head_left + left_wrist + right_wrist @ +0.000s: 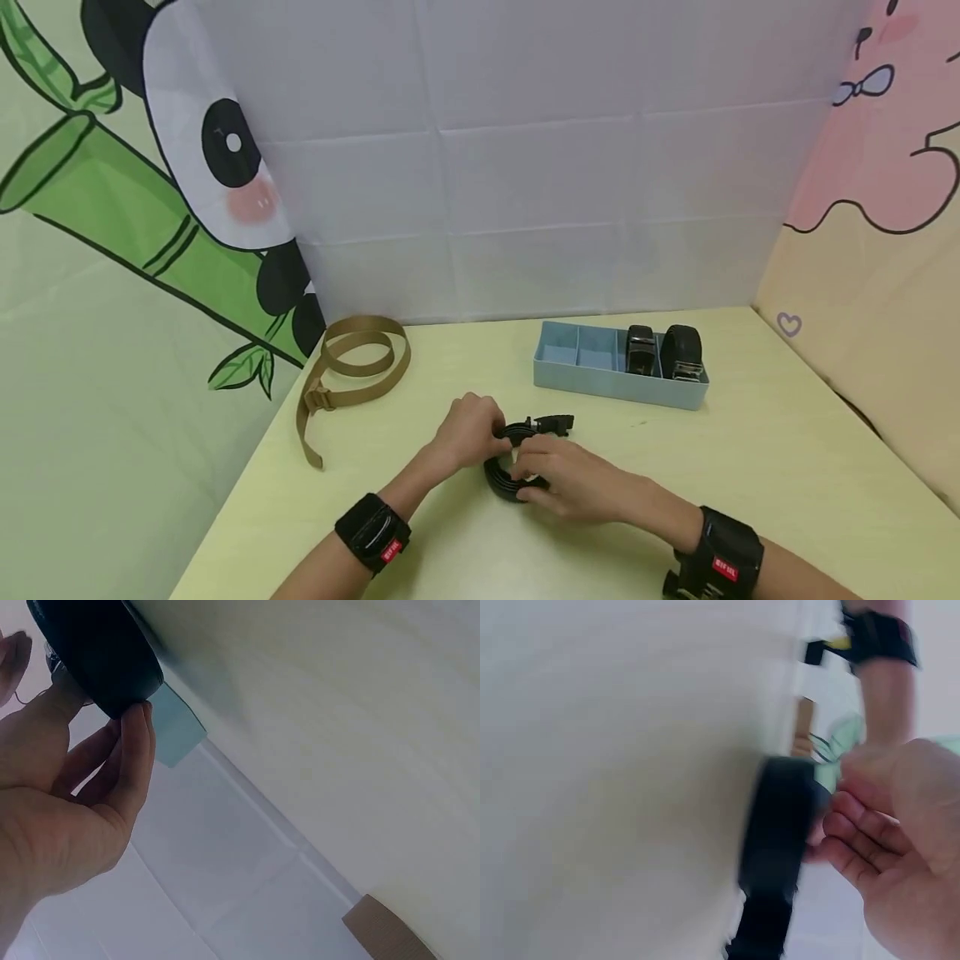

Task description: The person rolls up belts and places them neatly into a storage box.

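A black belt [501, 485], wound into a coil, is between my two hands above the near middle of the table. Its dark buckle end [557, 425] sticks out on the far right side of the coil. My left hand [471, 429] grips the coil's far left side, and in the left wrist view its fingertips [136, 720] are on the belt's edge. My right hand [573, 479] holds the near right side, with curled fingers reaching into the ring. The right wrist view shows the coil [776, 817] on edge, blurred, beside the right hand's bent fingers.
A blue divided box [622, 385] stands at the back right, holding two rolled black belts [681, 346] in its right compartments. A tan webbing belt [367, 396] lies loosely coiled at the back left. A white sheet [525, 167] hangs behind the table.
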Available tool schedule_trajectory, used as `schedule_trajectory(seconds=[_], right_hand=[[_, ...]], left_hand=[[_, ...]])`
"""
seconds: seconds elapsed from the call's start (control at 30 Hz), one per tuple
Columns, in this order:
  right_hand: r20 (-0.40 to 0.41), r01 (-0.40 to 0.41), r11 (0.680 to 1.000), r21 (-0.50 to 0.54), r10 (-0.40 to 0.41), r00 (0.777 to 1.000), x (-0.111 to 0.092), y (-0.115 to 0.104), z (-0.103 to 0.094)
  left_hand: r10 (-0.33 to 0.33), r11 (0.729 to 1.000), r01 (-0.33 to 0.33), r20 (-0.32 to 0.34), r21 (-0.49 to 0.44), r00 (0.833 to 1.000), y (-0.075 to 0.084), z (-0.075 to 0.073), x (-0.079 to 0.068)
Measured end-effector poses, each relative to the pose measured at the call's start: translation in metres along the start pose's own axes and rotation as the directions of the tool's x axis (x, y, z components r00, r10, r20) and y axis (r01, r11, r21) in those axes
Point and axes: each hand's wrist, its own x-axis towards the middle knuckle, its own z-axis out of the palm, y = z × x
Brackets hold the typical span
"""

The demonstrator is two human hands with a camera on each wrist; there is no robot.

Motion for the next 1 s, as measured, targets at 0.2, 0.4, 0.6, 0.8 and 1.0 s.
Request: schedule_trajectory(seconds=[0.2, 0.4, 0.6, 0.8, 1.0], right_hand=[[-0.227, -0.137, 0.968, 0.21, 0.185, 0.956, -0.007, 0.031, -0.036], [-0.069, -0.381, 0.747, 0.544, 0.493, 0.867, -0.02, 0.056, -0.051], [0.2, -0.423, 0.442, 0.791, 0.465, 0.862, -0.028, 0.057, -0.054], [0.242, -0.36, 0.268, 0.894, 0.388, 0.889, -0.027, 0.048, -0.057], [0.192, -0.277, 0.22, 0.935, 0.342, 0.92, -0.023, 0.044, -0.054]], left_hand=[[0.207, 0.967, -0.177, -0.161, 0.181, 0.965, 0.001, -0.011, -0.006], [0.551, 0.793, -0.402, -0.257, 0.457, 0.794, 0.003, -0.02, -0.01], [0.735, 0.648, -0.484, -0.314, 0.589, 0.602, 0.004, -0.027, -0.008], [0.777, 0.626, -0.535, -0.398, 0.567, 0.488, 0.003, -0.03, -0.001], [0.786, 0.618, -0.539, -0.429, 0.573, 0.445, 0.007, -0.032, 0.004]])
